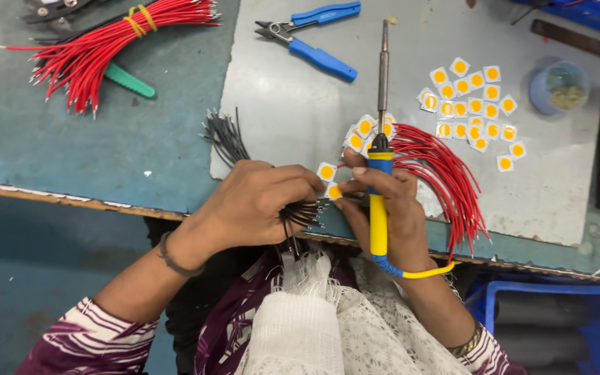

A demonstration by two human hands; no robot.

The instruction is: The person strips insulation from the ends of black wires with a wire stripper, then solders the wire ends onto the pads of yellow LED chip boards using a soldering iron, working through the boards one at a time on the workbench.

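Hands first, as I see them from the head camera. My left hand [262,201] is curled shut around a bundle of thin black wires [227,139]; the far ends fan out beyond the knuckles, the near ends poke out from under the fingers toward my right hand. My right hand [387,208] is wrapped around the yellow handle of a soldering iron [381,132], fingers pressed together on the grip, with the metal shaft pointing away from me past the fingertips. Between the two hands, just off the left fingertips, lie two small white square chips with yellow centres [326,171]; whether either hand touches them I cannot tell.

Just past the right hand a sheaf of red wires [446,173] arcs out from the small chip cluster there and hangs over the bench edge on the hand's outer side. Farther out on that side, a loose spread of the same yellow-centred chips [473,104] lies on the grey metal sheet [286,104]. Well beyond the right hand's knuckles sit blue-handled cutters [314,38]. Far beyond the left hand lies a second red wire bundle [105,48], tied with yellow bands, and a green-handled tool [130,82] just under it. A blue cup [557,87] stands well out past the chips.
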